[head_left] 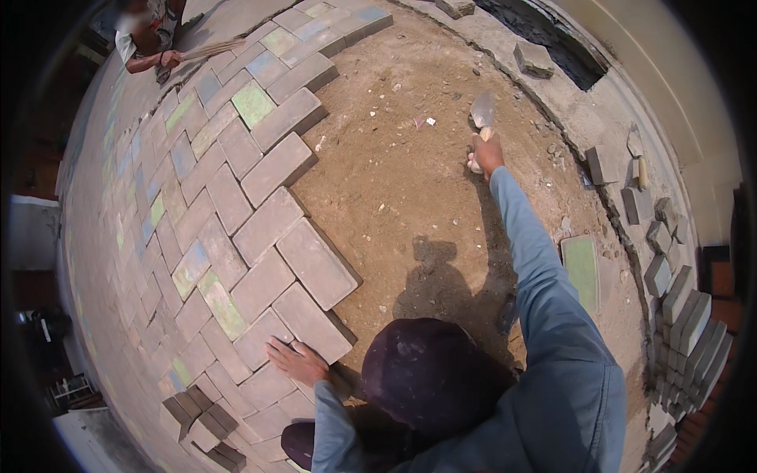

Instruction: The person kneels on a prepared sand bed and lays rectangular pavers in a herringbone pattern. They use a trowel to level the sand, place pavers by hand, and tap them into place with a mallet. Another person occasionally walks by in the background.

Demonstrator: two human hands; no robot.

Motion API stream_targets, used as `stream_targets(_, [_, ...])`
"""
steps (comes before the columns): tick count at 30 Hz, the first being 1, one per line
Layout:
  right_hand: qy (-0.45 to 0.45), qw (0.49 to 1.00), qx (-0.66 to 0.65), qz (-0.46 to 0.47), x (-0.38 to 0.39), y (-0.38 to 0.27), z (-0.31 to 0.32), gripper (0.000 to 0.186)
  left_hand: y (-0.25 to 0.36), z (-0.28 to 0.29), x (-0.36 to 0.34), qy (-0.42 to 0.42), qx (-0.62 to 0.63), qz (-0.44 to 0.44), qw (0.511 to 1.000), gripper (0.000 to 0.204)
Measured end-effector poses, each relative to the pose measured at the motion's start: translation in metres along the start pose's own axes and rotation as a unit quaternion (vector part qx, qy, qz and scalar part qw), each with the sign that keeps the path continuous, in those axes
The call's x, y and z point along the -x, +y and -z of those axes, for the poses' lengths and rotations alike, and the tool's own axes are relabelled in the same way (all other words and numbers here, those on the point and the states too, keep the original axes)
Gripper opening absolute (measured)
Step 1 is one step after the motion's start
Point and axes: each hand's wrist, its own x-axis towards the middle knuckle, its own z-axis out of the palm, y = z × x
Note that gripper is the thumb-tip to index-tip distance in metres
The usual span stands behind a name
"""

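Observation:
My right hand [486, 154] is stretched far forward, its fingers wrapped round the wooden handle of a trowel [482, 109]. The trowel's grey metal blade points away from me, at or just above the brown sandy bed [378, 165]; whether it touches cannot be told. Lower left, my left hand [298, 361] lies palm down with fingers spread on the laid paving bricks [264, 284]. These bricks form a herringbone pattern, some with green or blue paint on top. Their stepped edge borders the sand.
A green-topped brick [581, 272] lies on the sand at right. Brick stacks [688, 331] and another hand tool [637, 158] lie along the right edge. A small brick pile [201, 426] stands lower left. Beyond is an open pit [564, 47]. A person [150, 47] holding thin sticks crouches far left.

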Motion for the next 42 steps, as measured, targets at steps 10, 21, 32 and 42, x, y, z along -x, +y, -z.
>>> stream_targets(10, [-0.393, 0.79, 0.439, 0.172, 0.046, -0.057, 0.011, 0.047, 0.004, 0.004, 0.002, -0.023, 0.005, 0.008, 1.0, 0.062])
stream_targets(21, [-0.355, 0.522, 0.687, 0.361, 0.002, -0.035, 0.079, 0.02, 0.01, 0.001, 0.003, -0.03, -0.011, -0.007, 0.999, 0.062])
stream_targets(32, [0.025, 0.99, 0.136, -0.031, -0.085, -0.034, -0.072, 0.047, 0.014, 0.003, 0.0, -0.022, -0.008, 0.005, 1.0, 0.062])
stream_targets(42, [-0.392, 0.831, 0.389, 0.067, 0.026, -0.062, -0.179, 0.045, 0.0, 0.004, 0.0, -0.038, -0.013, 0.025, 0.999, 0.065])
